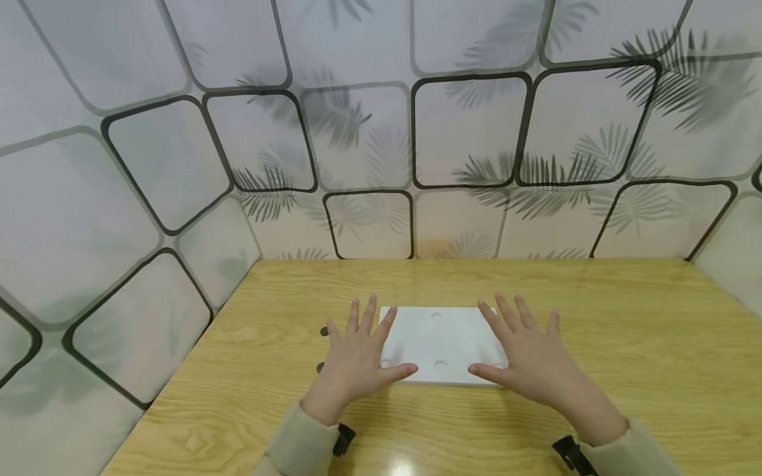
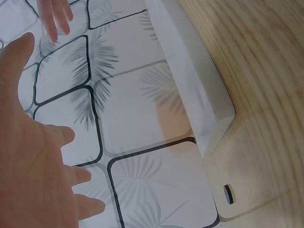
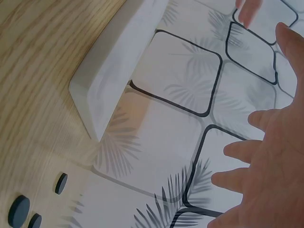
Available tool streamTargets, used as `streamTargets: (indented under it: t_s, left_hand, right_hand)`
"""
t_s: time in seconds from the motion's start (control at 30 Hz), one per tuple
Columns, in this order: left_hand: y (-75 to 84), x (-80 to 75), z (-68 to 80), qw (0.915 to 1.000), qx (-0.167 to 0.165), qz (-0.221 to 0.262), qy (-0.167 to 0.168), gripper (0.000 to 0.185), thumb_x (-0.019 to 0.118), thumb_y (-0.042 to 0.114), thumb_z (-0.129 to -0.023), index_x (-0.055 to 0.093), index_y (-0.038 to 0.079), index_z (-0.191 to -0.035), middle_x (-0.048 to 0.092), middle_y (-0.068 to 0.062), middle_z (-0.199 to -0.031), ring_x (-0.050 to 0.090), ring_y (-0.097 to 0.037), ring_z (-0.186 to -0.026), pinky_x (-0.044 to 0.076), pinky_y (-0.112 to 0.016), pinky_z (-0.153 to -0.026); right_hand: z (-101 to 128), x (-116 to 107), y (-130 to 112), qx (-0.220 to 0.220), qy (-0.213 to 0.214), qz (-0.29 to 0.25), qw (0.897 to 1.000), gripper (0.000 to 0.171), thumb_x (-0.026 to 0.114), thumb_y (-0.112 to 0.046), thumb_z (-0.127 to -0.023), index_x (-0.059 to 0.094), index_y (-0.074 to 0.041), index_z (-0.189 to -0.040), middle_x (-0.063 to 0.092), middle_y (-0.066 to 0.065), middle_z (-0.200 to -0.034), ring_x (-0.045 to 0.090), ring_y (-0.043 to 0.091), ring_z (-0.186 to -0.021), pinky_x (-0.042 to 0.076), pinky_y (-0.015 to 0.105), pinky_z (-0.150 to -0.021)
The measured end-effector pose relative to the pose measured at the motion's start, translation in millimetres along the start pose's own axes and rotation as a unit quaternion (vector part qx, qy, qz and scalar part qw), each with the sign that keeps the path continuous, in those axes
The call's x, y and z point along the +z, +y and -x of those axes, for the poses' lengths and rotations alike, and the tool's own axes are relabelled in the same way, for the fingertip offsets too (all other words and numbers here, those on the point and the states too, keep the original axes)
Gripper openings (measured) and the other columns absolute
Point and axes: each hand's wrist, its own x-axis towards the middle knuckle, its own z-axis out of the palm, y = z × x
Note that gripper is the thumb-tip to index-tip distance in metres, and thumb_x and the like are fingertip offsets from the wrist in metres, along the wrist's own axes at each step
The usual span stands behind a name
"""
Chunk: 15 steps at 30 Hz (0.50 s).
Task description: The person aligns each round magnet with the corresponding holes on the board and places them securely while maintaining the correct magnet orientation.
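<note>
A white rectangular board with shallow round recesses lies flat on the wooden table. Over its left end my left hand is held with fingers spread, holding nothing. My right hand mirrors it over the right end, fingers also spread and nothing in them. The wrist views show the board's thick side edge well apart from the left palm and the right palm. Small black discs lie beside the board on the left, one partly hidden behind the left hand.
In the right wrist view, a few more black discs sit on the table off the board's other end. A patterned wall covering with leaf prints borders the wooden table at the back and sides. Dark straps show at both cuffs.
</note>
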Motion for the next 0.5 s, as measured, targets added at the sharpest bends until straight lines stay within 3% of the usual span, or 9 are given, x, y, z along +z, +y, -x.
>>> streamTargets:
  t_s: [0.33, 0.5]
  left_hand:
    - [-0.1, -0.5, 0.2, 1.0000, 0.004, -0.003, 0.006, 0.091, 0.028, 0.079, -0.072, 0.013, 0.024, -0.143, 0.002, -0.012, -0.147, -0.005, -0.035, -0.130, 0.009, -0.072, -0.089]
    - [-0.2, -0.4, -0.8, 0.9999, 0.008, 0.002, 0.012, 0.088, 0.034, 0.074, -0.075, 0.015, 0.022, -0.143, 0.003, -0.012, -0.147, -0.004, -0.034, -0.131, 0.009, -0.072, -0.090]
  right_hand:
    - [-0.4, -0.3, -0.8, -0.001, 0.003, -0.004, 1.000, 0.092, 0.045, -0.070, -0.074, 0.019, -0.013, -0.142, 0.018, 0.022, -0.142, 0.013, 0.045, -0.126, 0.004, 0.075, -0.085]
    - [-0.8, -0.7, -1.4, -0.002, 0.010, -0.007, 1.000, 0.091, 0.047, -0.068, -0.075, 0.022, -0.011, -0.141, 0.019, 0.022, -0.142, 0.013, 0.045, -0.126, 0.006, 0.075, -0.085]
